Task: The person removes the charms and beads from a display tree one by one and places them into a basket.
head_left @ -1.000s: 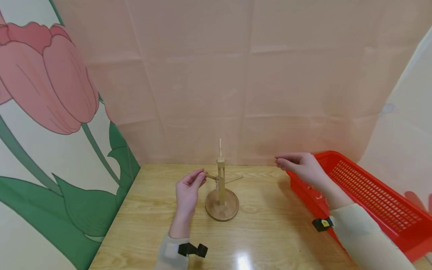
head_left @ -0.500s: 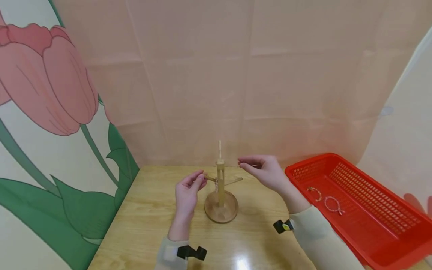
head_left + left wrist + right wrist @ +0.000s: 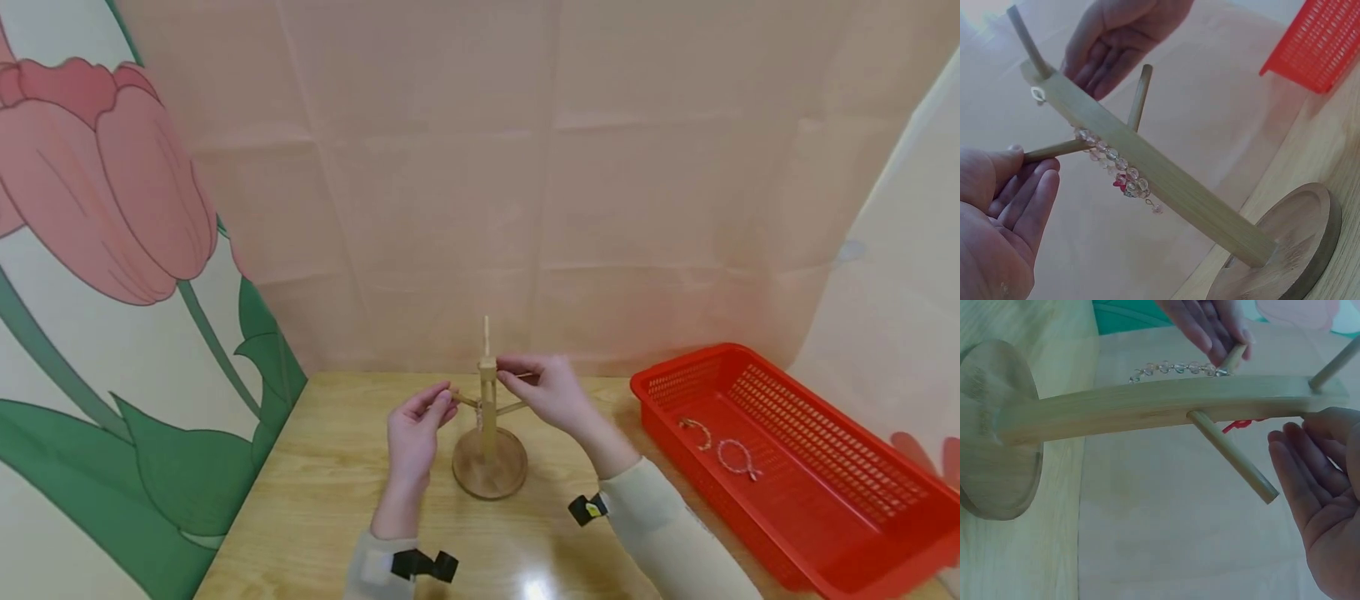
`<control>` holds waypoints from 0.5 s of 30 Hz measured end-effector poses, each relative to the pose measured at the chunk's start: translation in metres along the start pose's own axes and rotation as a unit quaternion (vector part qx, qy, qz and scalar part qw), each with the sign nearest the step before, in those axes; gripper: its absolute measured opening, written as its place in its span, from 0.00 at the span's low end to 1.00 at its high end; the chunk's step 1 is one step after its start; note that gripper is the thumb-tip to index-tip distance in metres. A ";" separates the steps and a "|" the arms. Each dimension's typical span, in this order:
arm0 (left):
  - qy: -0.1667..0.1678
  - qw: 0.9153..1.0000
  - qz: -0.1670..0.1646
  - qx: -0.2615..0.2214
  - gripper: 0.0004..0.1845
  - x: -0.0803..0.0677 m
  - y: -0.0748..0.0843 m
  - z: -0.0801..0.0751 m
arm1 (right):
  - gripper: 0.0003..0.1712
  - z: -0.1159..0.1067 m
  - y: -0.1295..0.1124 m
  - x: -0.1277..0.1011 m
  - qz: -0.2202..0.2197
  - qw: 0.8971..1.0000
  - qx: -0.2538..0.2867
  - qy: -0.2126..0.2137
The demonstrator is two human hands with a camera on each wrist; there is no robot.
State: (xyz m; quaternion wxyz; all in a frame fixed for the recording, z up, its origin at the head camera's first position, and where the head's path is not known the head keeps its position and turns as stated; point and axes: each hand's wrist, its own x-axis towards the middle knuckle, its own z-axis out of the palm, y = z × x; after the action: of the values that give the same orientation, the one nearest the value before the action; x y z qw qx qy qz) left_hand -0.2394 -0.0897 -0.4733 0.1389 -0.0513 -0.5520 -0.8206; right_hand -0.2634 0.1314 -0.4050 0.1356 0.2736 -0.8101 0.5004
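A wooden stand (image 3: 489,417) with a round base (image 3: 491,473) stands mid-table. A clear bead bracelet (image 3: 1113,162) with a red charm hangs on its left peg, close to the post. My left hand (image 3: 418,417) pinches the outer end of that peg (image 3: 1054,150). My right hand (image 3: 547,390) is beside the top of the post, thumb and forefinger pinching a thin bracelet (image 3: 525,376). In the right wrist view its palm (image 3: 1322,500) faces the free right peg (image 3: 1232,456), and a red strand (image 3: 1244,425) shows behind the post.
A red mesh basket (image 3: 825,492) lies at the table's right side with two thin bracelets (image 3: 697,432) (image 3: 738,457) in it. Pink fabric hangs behind the wooden table (image 3: 330,500), and a tulip-print panel stands on the left.
My right hand has come left from above the red basket to the top of the stand, still pinching something thin. The left hand has kept its hold on the peg.
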 end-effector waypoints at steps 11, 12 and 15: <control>0.002 1.000 -0.003 -0.004 0.11 -0.001 0.001 0.000 | 0.11 0.006 0.005 -0.003 0.021 0.999 0.044 0.015; 0.001 1.000 -0.002 -0.003 0.11 -0.001 0.001 0.000 | 0.11 0.006 0.006 -0.003 0.021 0.999 0.046 0.017; -0.002 1.000 0.000 -0.003 0.10 0.000 0.001 0.001 | 0.11 0.007 0.009 -0.004 0.019 0.998 0.045 0.025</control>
State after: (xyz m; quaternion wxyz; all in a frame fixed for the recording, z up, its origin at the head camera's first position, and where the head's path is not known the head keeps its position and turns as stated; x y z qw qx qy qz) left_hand -0.2390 -0.0893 -0.4723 0.1379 -0.0530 -0.5500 -0.8220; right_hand -0.2649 0.1295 -0.4172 0.1337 0.2514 -0.7880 0.5459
